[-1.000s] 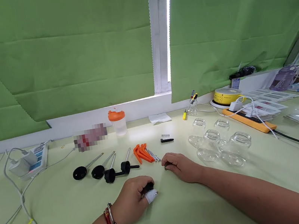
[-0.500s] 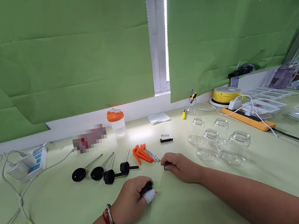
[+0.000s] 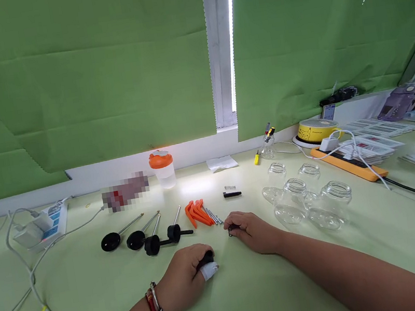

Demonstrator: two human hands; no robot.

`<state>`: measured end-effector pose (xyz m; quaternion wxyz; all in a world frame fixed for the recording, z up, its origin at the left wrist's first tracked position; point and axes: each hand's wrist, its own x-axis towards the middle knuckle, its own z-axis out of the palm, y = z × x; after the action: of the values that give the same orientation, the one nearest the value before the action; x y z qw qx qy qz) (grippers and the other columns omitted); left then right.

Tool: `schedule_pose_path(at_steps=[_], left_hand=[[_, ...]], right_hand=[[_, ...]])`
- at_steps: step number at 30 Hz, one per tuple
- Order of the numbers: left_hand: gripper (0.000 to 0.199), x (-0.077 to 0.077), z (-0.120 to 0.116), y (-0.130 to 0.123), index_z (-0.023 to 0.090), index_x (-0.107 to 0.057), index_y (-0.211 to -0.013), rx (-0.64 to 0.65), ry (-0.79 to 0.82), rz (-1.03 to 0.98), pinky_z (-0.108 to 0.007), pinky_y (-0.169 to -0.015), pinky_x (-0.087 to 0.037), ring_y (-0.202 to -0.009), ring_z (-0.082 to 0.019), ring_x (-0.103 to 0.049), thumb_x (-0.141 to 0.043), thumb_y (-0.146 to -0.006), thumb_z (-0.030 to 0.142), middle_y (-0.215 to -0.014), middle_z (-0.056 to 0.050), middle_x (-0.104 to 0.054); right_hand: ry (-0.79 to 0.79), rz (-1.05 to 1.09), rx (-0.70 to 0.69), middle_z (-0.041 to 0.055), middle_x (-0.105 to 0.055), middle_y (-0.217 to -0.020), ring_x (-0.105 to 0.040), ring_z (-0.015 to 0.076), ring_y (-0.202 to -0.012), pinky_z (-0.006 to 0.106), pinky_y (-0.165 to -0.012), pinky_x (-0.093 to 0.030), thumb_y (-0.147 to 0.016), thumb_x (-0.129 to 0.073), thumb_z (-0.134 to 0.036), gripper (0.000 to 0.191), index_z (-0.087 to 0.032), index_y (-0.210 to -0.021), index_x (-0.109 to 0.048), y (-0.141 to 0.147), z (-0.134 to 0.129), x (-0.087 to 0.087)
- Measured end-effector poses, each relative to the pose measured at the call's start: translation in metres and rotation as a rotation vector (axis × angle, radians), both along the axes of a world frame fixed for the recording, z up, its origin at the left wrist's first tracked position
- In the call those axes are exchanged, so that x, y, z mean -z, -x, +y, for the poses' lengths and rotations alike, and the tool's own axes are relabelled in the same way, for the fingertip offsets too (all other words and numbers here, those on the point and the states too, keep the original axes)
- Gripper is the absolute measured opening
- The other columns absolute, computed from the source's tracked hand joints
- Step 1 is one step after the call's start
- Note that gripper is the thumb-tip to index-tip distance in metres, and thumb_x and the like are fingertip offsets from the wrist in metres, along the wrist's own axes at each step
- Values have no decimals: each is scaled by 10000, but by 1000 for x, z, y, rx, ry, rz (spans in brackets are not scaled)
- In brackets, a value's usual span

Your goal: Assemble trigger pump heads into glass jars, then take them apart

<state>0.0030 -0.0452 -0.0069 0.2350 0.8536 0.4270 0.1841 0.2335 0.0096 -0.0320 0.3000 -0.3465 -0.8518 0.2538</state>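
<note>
My left hand [image 3: 187, 274], one fingertip wrapped in white tape, is closed around a black plastic part [image 3: 207, 258] that is mostly hidden by the fingers. My right hand [image 3: 249, 232] rests on the table, its fingertips pinching a small dark piece [image 3: 230, 231] too covered to name. Just beyond the hands lie orange angled pieces [image 3: 198, 213] and several screws [image 3: 214, 216]. Left of these are black plastic parts with metal rods, among them a black cup-shaped part [image 3: 152, 246] and a black disc [image 3: 111, 242]. Farther back, a spring [image 3: 230, 187] lies behind a small black part [image 3: 232, 194].
Several clear jars [image 3: 296, 199] stand right of my right hand. An orange-lidded cup [image 3: 163, 169] and a folded paper [image 3: 222, 163] are by the wall. An orange power strip [image 3: 346, 165] lies at right; a white power strip [image 3: 55, 221] and cables [image 3: 36, 293] lie at left.
The view has shifted very slightly, so everything sits a little farther right. Both hands keep nearly the same pose and grip.
</note>
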Motion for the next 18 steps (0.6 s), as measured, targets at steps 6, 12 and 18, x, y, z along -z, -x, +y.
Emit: schedule_pose_path(at_steps=[6,12,18], left_hand=[[111,-1,1,-2,181,-508,-762,4,-15,13,-232,-600,-361,-646,-136,-464,-449,-836,238,-700,7,-528],[122,0,0,-1,184,-501,-770,9,-24,25,-236,-607,-367,-654,-138,-471,-451,-841,269,-703,7,-526],[132,2,2,0,186,-505,-782,11,-28,35,-240,-606,-364,-651,-137,-470,-442,-853,278,-711,8,-537]], right_hand=[[-17,16,-9,30,-595,-886,-530,145,-811,273,-737,-434,-810,-440,-74,222,-194,-940,-575,-1,0,1],[103,150,61,29,-580,-862,-537,136,-776,277,-733,-448,-823,-448,-142,212,-187,-1005,-547,-1,4,6],[222,145,298,-18,-523,-730,-490,123,-664,259,-634,-425,-772,-467,-165,207,-204,-969,-516,-7,12,11]])
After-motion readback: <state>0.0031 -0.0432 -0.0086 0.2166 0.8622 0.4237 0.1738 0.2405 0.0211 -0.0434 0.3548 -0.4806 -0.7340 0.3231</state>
